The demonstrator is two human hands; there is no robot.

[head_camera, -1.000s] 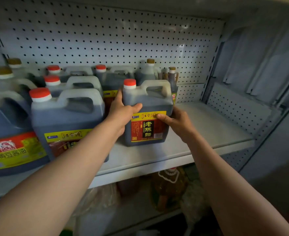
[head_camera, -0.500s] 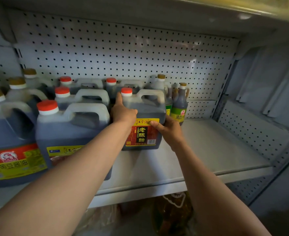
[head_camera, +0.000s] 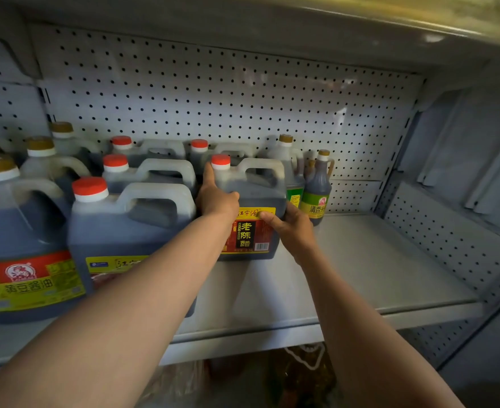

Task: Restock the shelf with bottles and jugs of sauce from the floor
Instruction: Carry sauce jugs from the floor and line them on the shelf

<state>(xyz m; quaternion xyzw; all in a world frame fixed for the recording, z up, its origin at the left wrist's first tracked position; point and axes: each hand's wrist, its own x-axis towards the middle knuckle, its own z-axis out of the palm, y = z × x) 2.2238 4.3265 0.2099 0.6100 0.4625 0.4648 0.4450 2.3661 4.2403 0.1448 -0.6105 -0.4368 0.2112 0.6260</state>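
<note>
Both our bare forearms reached forward and up from the bottom of the view, converging on one translucent plastic jug of dark vinegar with a red cap and a red-and-yellow label. It stood upright on the pale grey metal shelf, just in front of another red-capped jug and close beside the small dark bottle with a green label to its right.

Our left hand clasped the jug's upper left corner: the thumb wrapped across the front face above the label, the index finger stretched straight up the side towards the cap. The other left fingers were hidden behind the jug.

Our right hand held the lower right edge, its thumb lying across the top of the label and the fingers curled round the right side, mostly out of sight.

To the left stood a large red-capped jug of dark sauce at the shelf front, partly covered by our left forearm, and beyond it a gold-capped jug with a red and yellow label. A white perforated back panel rose behind the row.
</note>
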